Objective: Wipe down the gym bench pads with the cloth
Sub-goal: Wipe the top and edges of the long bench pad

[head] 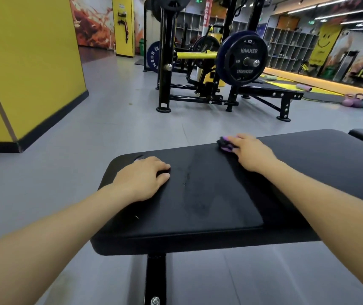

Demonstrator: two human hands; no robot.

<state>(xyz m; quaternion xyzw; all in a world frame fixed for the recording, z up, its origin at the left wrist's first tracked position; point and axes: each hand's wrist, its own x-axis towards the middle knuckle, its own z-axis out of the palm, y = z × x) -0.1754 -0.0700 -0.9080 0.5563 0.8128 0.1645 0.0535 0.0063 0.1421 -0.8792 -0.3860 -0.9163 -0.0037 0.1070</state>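
Gym floor, black pad [209, 194] in front. Right hand [251, 151] pressing purple cloth [225, 144] at pad's far edge, fingers curled over it. Left hand [144, 177] flat, relaxed on pad's left. Weight rack [198, 62] beyond.

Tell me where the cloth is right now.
In the head view, the cloth is under the right hand at the pad's far edge, right of centre. The left hand rests on the pad's left end.

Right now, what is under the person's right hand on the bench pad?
A dark cloth with purple patches lies under the right hand at the black bench pad's far edge. Only its left end shows past the fingers; the hand covers the rest.
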